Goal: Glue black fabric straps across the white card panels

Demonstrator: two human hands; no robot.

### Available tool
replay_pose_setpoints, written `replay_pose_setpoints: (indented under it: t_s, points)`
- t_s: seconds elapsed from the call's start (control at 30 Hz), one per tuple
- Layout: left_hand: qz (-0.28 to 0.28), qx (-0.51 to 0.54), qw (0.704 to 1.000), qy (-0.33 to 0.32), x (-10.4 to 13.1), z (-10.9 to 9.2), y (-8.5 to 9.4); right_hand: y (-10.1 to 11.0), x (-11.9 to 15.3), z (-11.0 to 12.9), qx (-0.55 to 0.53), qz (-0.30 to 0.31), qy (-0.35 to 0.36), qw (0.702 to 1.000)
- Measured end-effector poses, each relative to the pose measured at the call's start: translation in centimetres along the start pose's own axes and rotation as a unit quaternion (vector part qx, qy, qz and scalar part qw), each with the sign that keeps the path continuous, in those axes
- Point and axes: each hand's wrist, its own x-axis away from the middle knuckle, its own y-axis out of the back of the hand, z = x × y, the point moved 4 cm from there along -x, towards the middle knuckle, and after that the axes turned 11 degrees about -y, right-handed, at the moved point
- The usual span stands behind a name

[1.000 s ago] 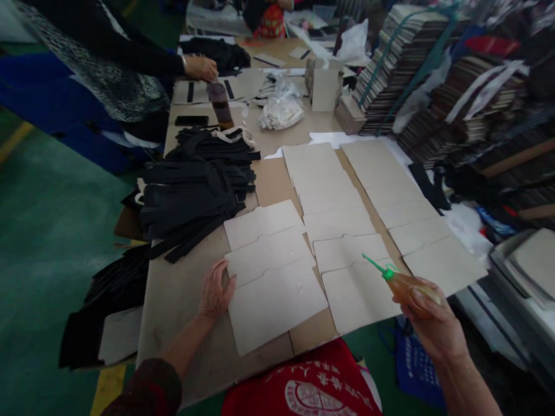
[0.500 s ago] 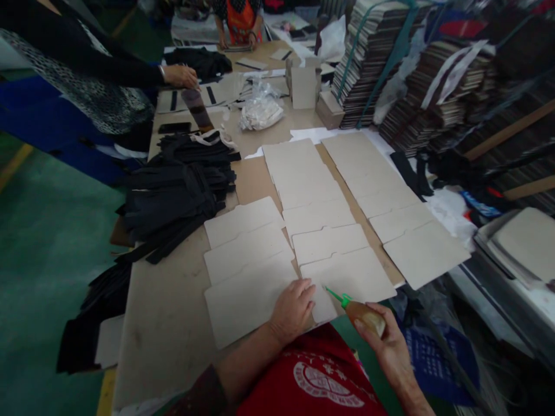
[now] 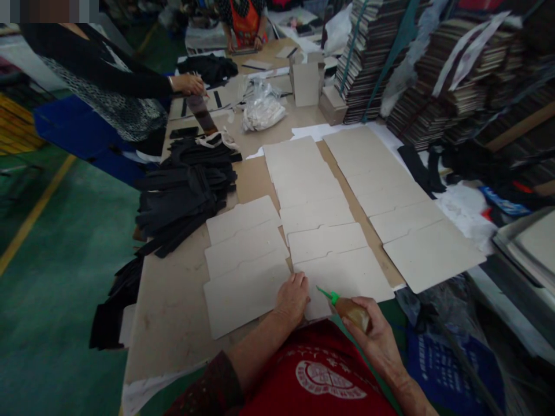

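Observation:
Grey boards lie overlapped in three columns on the table: a left column (image 3: 243, 294), a middle column (image 3: 342, 277) and a right column (image 3: 433, 248). My right hand (image 3: 375, 335) is wrapped round a squeeze bottle (image 3: 353, 314) of amber liquid, at the table's front edge. Its thin green nozzle (image 3: 326, 293) points left over the nearest middle board; whether the tip touches is unclear. My left hand (image 3: 293, 297) rests palm down where the left and middle columns meet, fingers close together but flat, holding nothing.
Black fabric strips (image 3: 182, 196) are heaped at the table's left edge. Behind the boards are a plastic bag (image 3: 263, 110) and tall strapped board stacks (image 3: 373, 58). One person's hand (image 3: 188, 84) is by a dark cup (image 3: 203, 114); another person (image 3: 245, 26) stands at the far end.
The bottle and my right hand have shifted a little left, the nozzle tip with them. My left hand has moved slightly up and left. The camera view has turned a little.

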Motion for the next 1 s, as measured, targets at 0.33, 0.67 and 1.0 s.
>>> replay_pose_setpoints:
  t_s: [0.33,0.67,1.0]
  points:
    - [0.0,0.01,1.0,0.006,0.2,0.1,0.3,-1.0,-1.1,0.4,0.067,0.02,0.059,0.996]
    - [-0.001,0.025,1.0,0.005,0.3,0.2,0.5,0.4,-1.1,2.5,0.146,0.021,0.042,0.988]
    - [-0.01,0.035,0.999,0.0,0.2,0.6,0.6,-1.0,-1.3,1.9,0.054,0.047,0.006,0.997]
